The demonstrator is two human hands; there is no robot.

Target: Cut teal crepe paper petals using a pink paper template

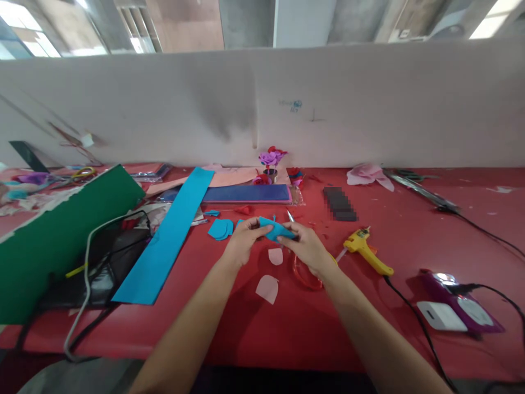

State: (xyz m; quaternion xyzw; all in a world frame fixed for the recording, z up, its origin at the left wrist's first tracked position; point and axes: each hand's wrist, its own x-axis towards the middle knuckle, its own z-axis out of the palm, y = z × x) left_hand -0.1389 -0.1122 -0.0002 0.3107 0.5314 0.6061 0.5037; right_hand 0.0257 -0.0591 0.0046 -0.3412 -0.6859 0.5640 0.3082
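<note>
Both my hands pinch one small piece of blue crepe paper (pixel 275 230) above the middle of the red table. My left hand (pixel 245 239) grips its left end between thumb and fingers. The right end is between the thumb and fingers of my right hand (pixel 307 244). Beneath that hand lie red-handled scissors (pixel 305 273), partly covered, their blade tips pointing away. Two pale pink petal-shaped cutouts, a smaller one (pixel 275 256) and a larger one (pixel 267 289), rest below my hands. Stacked blue petal cutouts (pixel 220 230) lie left of my left hand.
A long blue paper strip (pixel 168 235) lies to the left beside a green sheet (pixel 82 235) and a black bag (pixel 102 268). To the right are a yellow glue gun (pixel 368 250) and a purple power strip (pixel 461 306) with a white plug. Paper flowers (pixel 270 158) stand behind.
</note>
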